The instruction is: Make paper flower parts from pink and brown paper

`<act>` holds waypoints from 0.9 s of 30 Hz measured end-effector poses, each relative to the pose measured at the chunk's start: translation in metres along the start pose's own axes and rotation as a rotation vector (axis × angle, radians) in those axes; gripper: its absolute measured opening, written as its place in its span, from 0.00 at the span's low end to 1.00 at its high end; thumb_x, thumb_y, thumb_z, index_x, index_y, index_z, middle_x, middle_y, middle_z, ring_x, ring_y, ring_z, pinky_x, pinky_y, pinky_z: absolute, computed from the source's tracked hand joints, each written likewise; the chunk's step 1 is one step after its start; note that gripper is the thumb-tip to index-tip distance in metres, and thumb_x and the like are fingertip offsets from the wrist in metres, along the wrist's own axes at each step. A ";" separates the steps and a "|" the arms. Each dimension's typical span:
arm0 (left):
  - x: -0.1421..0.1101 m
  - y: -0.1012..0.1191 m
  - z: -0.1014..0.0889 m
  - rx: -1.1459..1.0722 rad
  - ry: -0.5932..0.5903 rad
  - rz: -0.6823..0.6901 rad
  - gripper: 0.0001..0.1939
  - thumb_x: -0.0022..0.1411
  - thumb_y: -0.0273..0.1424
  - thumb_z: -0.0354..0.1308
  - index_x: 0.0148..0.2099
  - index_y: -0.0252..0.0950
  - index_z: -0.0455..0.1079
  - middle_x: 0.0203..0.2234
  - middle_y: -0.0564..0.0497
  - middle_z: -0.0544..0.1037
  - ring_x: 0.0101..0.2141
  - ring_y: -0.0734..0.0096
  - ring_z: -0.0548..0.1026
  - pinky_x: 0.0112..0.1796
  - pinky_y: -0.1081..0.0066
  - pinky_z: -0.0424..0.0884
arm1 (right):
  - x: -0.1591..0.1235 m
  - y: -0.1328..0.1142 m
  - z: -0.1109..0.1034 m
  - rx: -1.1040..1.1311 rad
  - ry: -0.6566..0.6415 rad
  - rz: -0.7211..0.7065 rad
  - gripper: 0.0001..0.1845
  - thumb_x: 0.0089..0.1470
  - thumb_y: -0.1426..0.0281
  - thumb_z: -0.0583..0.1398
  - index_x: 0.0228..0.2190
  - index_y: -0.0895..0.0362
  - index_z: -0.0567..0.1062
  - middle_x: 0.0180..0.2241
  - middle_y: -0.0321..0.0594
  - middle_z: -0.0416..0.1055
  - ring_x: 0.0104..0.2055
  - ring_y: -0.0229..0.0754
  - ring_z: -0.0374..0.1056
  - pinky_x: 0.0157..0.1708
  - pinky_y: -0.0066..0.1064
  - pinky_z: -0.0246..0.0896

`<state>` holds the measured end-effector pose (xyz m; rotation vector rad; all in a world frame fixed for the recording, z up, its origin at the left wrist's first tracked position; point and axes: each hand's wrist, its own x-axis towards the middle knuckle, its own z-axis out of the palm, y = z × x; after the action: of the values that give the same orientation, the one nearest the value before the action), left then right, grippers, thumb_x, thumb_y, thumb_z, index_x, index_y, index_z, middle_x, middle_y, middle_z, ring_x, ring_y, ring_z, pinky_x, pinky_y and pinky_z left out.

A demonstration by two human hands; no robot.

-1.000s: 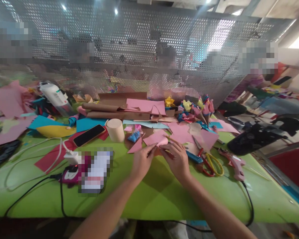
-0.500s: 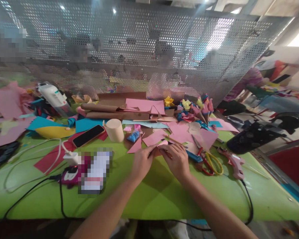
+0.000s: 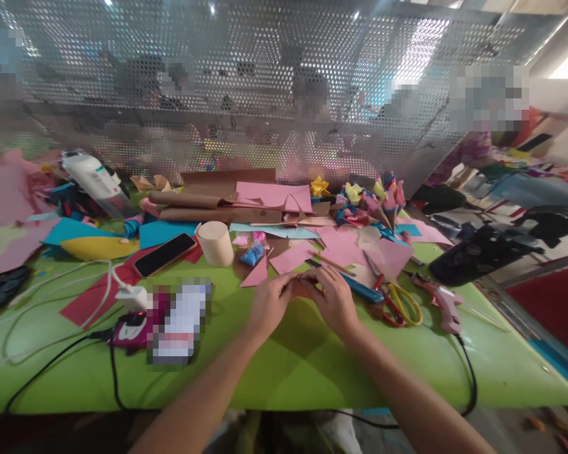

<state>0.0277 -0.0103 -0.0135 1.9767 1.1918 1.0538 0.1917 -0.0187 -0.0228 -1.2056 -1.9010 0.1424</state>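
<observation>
1. Currently, head view: left hand and right hand meet fingertip to fingertip, pinching a small brownish piece, mostly hidden, above the green table.
2. Step looks like two-handed fingertip shaping; exact fold can't be told.
3. Next move probably calls for light, even pressure, both hands close together; scissors lie apart, rightward.

Pink fold no more visible at fingertips.
Before, it showed above the left hand and right hand; now more of the pencil and blue cutter is uncovered.
</observation>
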 end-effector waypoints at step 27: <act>0.016 -0.018 -0.010 -0.811 0.437 -0.478 0.18 0.45 0.43 0.69 0.33 0.34 0.78 0.24 0.53 0.78 0.26 0.74 0.71 0.29 0.74 0.67 | 0.007 0.000 -0.005 0.745 0.112 0.534 0.17 0.53 0.53 0.62 0.34 0.54 0.74 0.28 0.37 0.70 0.32 0.41 0.65 0.33 0.32 0.61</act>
<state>0.0162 0.0128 -0.0179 0.8199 1.1105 1.4376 0.1942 -0.0152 -0.0153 -1.1142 -1.1990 0.9551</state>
